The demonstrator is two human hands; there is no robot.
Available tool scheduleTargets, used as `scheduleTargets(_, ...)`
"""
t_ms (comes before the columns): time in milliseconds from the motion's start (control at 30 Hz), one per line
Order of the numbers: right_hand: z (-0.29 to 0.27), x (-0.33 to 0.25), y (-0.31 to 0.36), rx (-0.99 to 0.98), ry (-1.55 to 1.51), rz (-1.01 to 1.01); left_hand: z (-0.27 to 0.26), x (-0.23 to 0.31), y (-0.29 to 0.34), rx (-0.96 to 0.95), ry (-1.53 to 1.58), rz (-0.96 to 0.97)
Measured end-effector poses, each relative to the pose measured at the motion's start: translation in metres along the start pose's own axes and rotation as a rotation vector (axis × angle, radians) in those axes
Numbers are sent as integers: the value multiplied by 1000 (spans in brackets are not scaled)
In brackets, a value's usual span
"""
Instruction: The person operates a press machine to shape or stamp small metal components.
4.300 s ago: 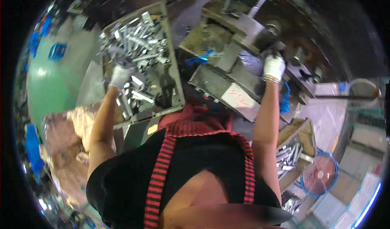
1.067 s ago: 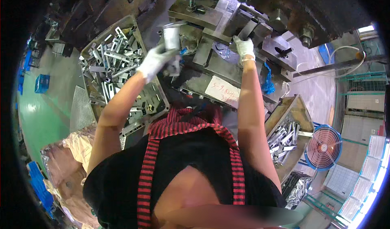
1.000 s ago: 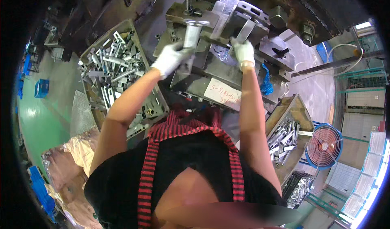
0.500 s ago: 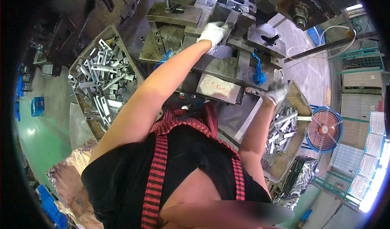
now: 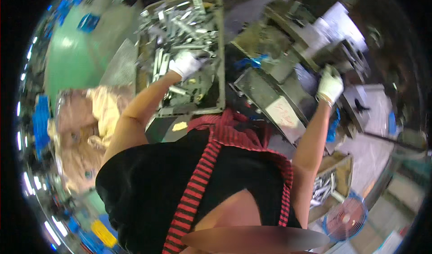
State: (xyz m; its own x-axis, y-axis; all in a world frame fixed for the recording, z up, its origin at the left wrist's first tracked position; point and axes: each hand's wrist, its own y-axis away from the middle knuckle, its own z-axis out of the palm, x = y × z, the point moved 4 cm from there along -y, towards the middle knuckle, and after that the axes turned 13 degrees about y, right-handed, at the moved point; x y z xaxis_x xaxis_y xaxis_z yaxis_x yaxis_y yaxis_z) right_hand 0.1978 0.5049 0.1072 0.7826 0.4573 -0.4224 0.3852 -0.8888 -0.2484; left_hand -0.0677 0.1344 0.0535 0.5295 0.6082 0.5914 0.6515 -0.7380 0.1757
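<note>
A gloved left hand [image 5: 185,64] reaches into a crate [image 5: 221,51] of metal parts [image 5: 173,26] lying just beneath its curled fingers, grip unclear, while the gloved right hand [image 5: 330,83] rests on the press [image 5: 288,74].

Heavy motion blur over whole frame; edges smeared, no detail sharp. Fisheye bends lines near the black rim. Light uneven: green floor [image 5: 67,60] upper left bright, press [image 5: 288,65] upper right dim. Glare on metal parts in bin [image 5: 180,24]. White gloves slightly overexposed.
</note>
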Motion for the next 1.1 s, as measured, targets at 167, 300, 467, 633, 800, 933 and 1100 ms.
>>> scheduleTargets(167,9,2,-4,88,3,-39,-54,-137,52,-112,-227,-11)
scheduleTargets(300,12,9,-5,33,-86,24,1,-202,97,-824,-890,269)
scheduleTargets(467,12,11,-6,83,63,30,21,-214,99,-504,-782,-12)
scheduleTargets(633,19,19,-8,36,-8,52,-3,-188,83,-404,-692,-113)
scheduleTargets(800,13,29,2,319,21,-84,-58,-132,47,-213,-740,34)
scheduleTargets(933,27,32,2,-37,-51,196,-67,-39,-1,164,451,-128)
scheduleTargets(1100,14,16,7,-139,-220,275,5,136,-49,-31,729,228)
